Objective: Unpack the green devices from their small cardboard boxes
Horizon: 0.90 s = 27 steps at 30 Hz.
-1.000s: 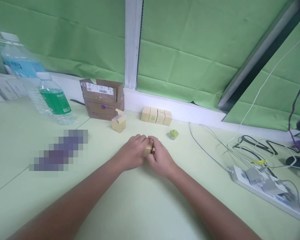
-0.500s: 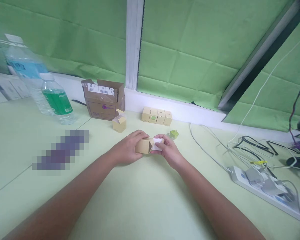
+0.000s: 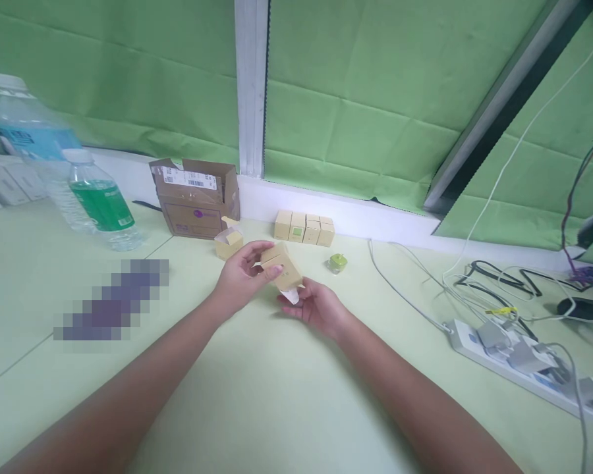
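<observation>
Small tan cardboard box [image 3: 282, 266], low at the tabletop a second ago, is now raised clear and tilted, pinched in the left hand [image 3: 240, 282]; the right hand [image 3: 319, 306] has dropped to five o'clock beneath it, fingers curled at a white slip [image 3: 291, 296], grip unclear; smooth pale green table [image 3: 277, 395] below; brown corrugated carton [image 3: 195, 197] at ten o'clock; row of matte tan cubes [image 3: 304, 228] at one o'clock; small glossy green trinket [image 3: 337, 263] at three o'clock.

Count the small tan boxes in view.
6. One box is in the left hand; one open box sits beside the carton; four stand in a row farther back. The carton may hide more.
</observation>
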Motion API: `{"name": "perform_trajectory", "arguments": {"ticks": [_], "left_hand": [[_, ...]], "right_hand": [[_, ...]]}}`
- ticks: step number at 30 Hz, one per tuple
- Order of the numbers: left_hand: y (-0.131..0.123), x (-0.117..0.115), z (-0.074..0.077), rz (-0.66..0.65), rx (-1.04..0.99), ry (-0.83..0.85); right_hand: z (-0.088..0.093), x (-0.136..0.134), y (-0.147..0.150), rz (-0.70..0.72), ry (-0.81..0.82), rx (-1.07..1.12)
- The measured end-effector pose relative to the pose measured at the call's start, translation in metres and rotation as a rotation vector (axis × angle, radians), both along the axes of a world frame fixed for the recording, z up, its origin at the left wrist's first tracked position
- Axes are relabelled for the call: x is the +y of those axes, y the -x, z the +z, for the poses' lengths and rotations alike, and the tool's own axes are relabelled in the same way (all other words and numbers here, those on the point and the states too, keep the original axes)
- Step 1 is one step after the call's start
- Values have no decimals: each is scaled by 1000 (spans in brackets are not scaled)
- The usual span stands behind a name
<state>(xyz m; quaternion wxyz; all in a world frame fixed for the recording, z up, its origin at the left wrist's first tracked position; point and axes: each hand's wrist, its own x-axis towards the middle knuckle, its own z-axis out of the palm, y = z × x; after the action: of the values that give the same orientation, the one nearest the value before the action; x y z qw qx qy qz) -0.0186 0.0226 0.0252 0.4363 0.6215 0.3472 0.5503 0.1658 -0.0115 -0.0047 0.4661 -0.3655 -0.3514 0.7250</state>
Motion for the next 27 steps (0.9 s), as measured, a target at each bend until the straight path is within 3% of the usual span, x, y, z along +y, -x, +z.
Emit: {"name": "perform_trajectory", "arguments": {"ticks": [11, 14, 24, 27], "left_hand": [[-7, -4, 6, 178, -31, 45], [-7, -7, 7, 138, 17, 11], [-8, -15, 12, 256, 107, -37], [-8, -14, 13, 196, 80, -53]], "right_hand": [[3, -8, 4, 116, -116, 40], [3, -9, 6, 151, -135, 35], [0, -10, 10, 158, -111, 47], [-1, -9, 11, 145, -138, 21]]}}
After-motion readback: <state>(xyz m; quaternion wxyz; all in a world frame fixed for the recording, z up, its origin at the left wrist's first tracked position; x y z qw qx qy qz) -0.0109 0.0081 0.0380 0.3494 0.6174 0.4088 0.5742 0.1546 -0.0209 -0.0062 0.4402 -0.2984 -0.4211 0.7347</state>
